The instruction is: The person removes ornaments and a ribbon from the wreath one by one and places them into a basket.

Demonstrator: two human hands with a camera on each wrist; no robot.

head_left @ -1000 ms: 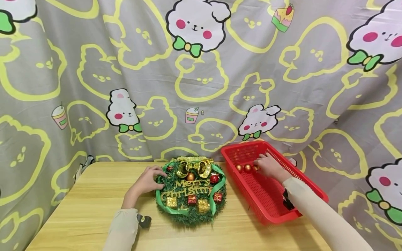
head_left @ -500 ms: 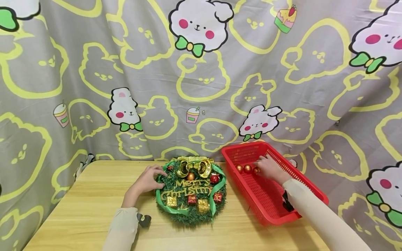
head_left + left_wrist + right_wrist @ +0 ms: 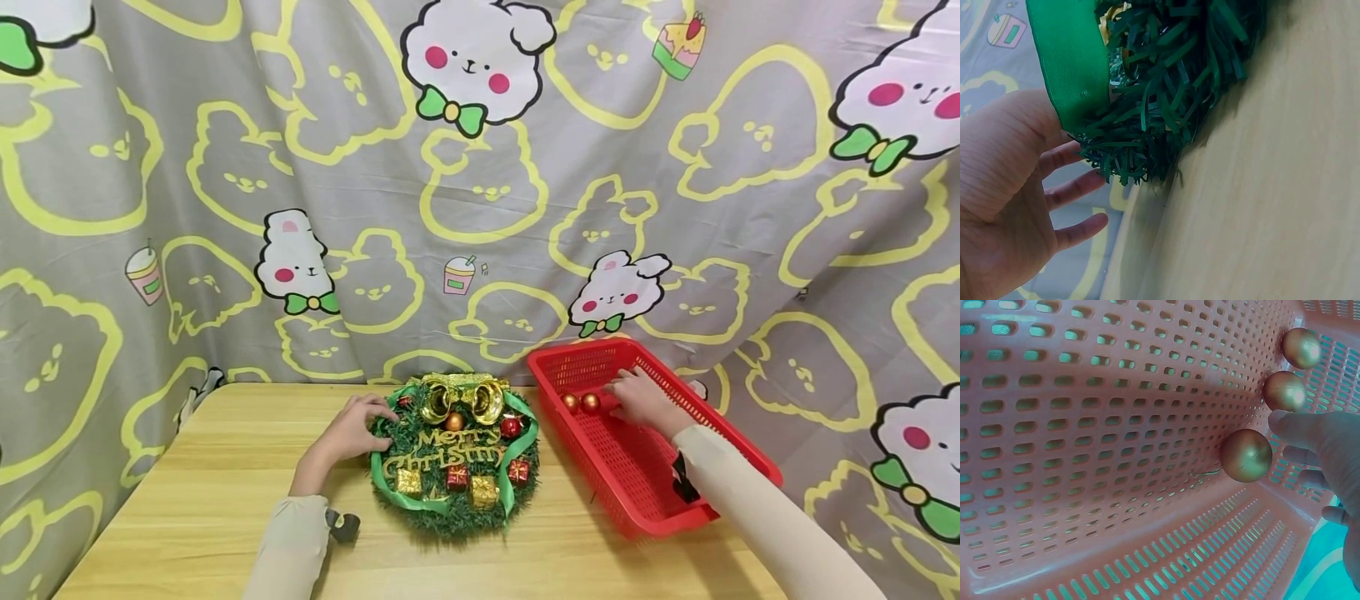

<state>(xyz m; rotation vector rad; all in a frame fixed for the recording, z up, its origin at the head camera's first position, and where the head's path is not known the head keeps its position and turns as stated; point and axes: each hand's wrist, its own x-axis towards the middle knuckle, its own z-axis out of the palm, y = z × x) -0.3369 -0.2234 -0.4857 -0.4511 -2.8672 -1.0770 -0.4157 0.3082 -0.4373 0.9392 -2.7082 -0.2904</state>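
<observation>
A green Christmas wreath [image 3: 457,521] with gold bells, ribbon, small gift boxes and "Merry Christm" lettering lies on the table. At its left edge my left hand [image 3: 351,429] touches the foliage, thumb and fingers spread. In the left wrist view that hand's fingers [image 3: 1079,231] look fairly straight beside the green ribbon [image 3: 1072,62]. Inside a red basket [image 3: 626,529] is my right hand [image 3: 641,400], reaching down near the gold balls [image 3: 571,403]. Three balls show in the right wrist view; the nearest ball [image 3: 1245,455] sits below the thumb tip, and the middle ball [image 3: 1284,391] just above it.
The perforated basket stands at the right on the wooden table [image 3: 187,500], close to the wreath. Behind hangs a grey cartoon-print curtain [image 3: 487,208]. Black wrist straps show, with a black part [image 3: 342,527] at the left wrist.
Earlier, a third gold ball showed beside my right fingertips in the head view; now the hand hides it. My left hand and the wreath stay in place.
</observation>
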